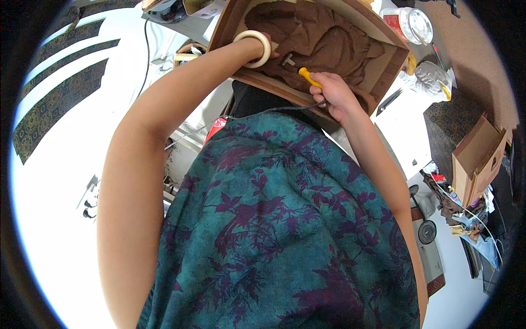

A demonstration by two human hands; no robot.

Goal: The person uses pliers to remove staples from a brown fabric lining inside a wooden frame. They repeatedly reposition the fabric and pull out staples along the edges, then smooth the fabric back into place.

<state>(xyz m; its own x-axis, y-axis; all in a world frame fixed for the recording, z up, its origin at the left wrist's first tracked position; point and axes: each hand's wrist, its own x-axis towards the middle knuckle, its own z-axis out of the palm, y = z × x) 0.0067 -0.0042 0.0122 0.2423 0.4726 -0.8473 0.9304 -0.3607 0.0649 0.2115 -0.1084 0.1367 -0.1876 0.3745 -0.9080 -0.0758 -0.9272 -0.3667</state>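
Note:
A brown open box [375, 104], like a shallow drawer, stands in front of me with crumpled brown cloth [329, 38] inside. My right hand [334, 93] is closed around the yellow handle [310, 77] of a small tool, over the box's near side. Just beyond the handle lies a small T-shaped metal piece [289, 59]; whether it is joined to the handle is unclear. My left hand [267, 48] reaches into the box's left side, beside the cloth. An ivory bangle [264, 52] circles that wrist, and most of the fingers are hidden.
A dark cord [285, 108] runs below the box by my right hand. To the right are a clear jar [412, 26], a crumpled silver bag [430, 79] and a brown paper bag [475, 159]. A small basket [186, 56] stands left of the box.

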